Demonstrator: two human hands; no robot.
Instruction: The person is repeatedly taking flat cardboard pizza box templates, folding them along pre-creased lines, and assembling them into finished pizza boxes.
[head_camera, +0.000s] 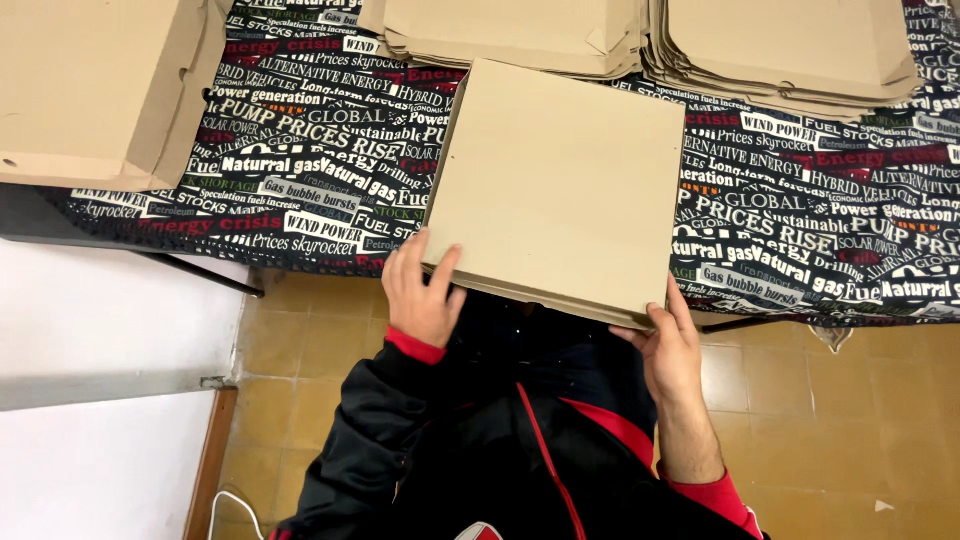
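A closed, flat brown cardboard box lies square on the table, its near edge overhanging the table's front. My left hand grips its near left corner, fingers on the lid. At the near right corner my right hand holds the box from below and the side. Both sleeves are black with red cuffs.
The table wears a black cloth printed with white and red words. Stacks of flat unfolded cardboard lie at the far edge. A pile of folded boxes sits far left. Below are tan floor tiles and a white surface.
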